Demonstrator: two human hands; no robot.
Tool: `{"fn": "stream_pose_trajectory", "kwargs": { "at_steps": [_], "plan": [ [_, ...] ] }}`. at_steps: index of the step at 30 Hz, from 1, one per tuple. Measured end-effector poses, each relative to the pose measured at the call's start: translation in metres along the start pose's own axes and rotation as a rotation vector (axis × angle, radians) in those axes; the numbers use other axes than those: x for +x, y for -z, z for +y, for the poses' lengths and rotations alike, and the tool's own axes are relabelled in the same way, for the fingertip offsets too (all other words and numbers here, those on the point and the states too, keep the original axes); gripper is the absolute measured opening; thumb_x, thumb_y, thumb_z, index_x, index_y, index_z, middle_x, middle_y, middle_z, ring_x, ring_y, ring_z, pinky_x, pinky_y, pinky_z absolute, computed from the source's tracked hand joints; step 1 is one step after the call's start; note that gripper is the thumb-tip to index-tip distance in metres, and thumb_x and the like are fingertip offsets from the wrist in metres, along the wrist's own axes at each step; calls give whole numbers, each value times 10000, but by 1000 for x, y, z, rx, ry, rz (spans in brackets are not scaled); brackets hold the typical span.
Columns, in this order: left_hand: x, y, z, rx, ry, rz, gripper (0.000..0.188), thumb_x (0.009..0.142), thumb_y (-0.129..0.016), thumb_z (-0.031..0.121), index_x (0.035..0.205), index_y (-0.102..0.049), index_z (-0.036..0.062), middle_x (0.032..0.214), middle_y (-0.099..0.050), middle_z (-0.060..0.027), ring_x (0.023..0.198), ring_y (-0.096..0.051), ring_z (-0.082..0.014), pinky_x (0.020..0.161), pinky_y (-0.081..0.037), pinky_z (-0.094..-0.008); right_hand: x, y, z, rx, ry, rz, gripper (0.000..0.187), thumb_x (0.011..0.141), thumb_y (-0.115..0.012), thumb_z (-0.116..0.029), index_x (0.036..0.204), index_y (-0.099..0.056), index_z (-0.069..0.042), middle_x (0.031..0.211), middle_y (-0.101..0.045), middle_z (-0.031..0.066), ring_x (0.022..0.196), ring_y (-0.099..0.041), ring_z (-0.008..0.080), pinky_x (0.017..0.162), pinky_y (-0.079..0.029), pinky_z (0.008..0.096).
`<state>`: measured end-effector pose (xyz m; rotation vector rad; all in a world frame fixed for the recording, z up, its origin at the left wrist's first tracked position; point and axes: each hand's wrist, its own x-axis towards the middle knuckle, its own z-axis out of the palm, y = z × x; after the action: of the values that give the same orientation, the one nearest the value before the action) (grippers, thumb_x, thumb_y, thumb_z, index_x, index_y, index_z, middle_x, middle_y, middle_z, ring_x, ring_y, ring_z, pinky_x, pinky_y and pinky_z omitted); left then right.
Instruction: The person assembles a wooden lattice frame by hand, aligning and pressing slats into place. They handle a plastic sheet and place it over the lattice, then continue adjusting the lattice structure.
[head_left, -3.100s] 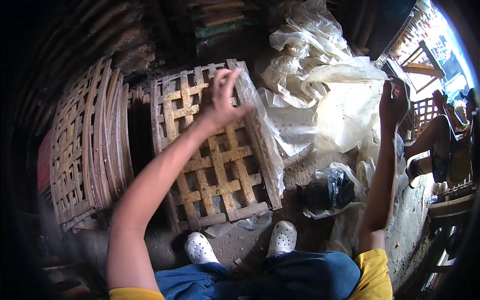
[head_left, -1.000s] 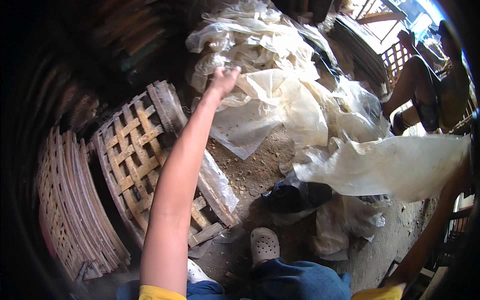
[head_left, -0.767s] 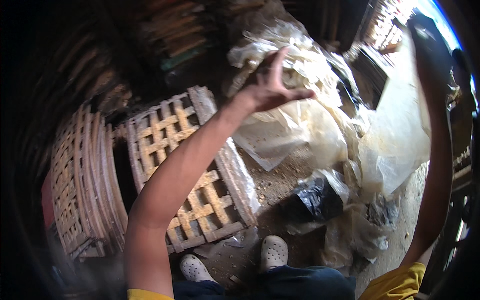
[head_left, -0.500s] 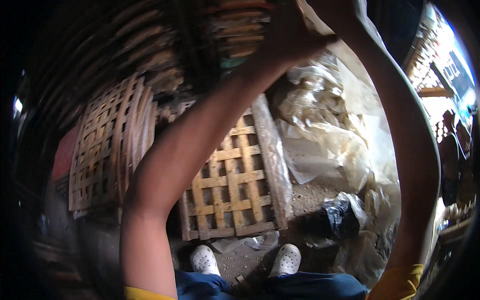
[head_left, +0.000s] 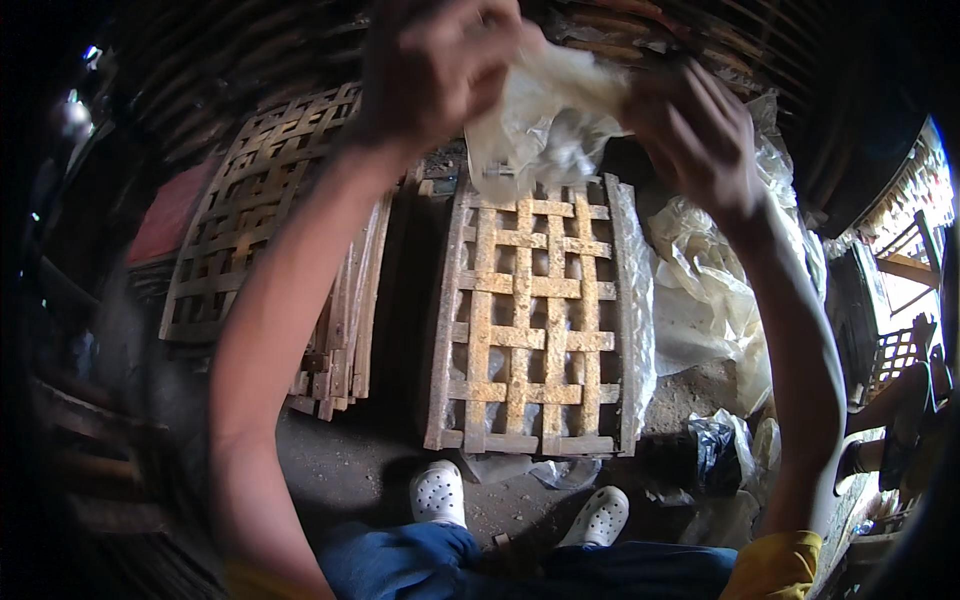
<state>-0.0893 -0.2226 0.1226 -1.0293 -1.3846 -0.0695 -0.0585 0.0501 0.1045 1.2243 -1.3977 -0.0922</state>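
Note:
Both my arms reach up and forward, with a crumpled, cloudy plastic sheet (head_left: 545,115) stretched between my hands. My left hand (head_left: 435,75) is closed on its left end, and my right hand (head_left: 695,130) grips the right end; both are somewhat blurred. The sheet hangs over the far end of a woven wooden lattice rack (head_left: 540,290), which lies in front of my feet. Clear plastic shows along the rack's right side and under its near edge. Whether the sheet touches the rack, I cannot tell.
More lattice racks (head_left: 265,215) lean in a stack at left, near a red panel (head_left: 175,215). Loose plastic sheeting (head_left: 700,290) is heaped at right, with a black plastic bag (head_left: 715,450) nearer me. A person's legs (head_left: 890,425) show at far right.
My hands have come down and apart from the upper edge, and the plastic sheet now shows between them. The view has shifted, bringing the whole near rack into sight.

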Motion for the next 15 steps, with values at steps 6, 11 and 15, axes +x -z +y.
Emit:
{"fn": "stream_pose_trajectory", "kwargs": {
  "at_steps": [6,11,15],
  "plan": [
    [-81,14,111,-241,-8,-311,225,887,-710,199,1106,-718,249,1097,-641,35,1011,-546,-156,883,-360,-395,-78,64,-102,330,-179,-358,254,668,-776,-43,867,-618,-63,878,-625,84,705,-610,216,541,-462,335],
    [-162,34,200,-506,190,-580,492,953,-659,328,1412,-503,244,1239,-514,-32,1117,-517,-177,938,-334,-453,-135,85,-167,543,-319,-589,292,759,-765,-126,1037,-676,-122,918,-637,14,818,-631,185,637,-529,332],
    [-214,19,186,-247,189,-603,445,917,-665,151,1342,-550,216,1173,-535,-13,1024,-557,-184,919,-377,-455,-148,87,-172,572,-587,-594,325,770,-764,-104,1085,-683,-100,920,-639,28,806,-628,217,671,-544,358]
  ]
}}
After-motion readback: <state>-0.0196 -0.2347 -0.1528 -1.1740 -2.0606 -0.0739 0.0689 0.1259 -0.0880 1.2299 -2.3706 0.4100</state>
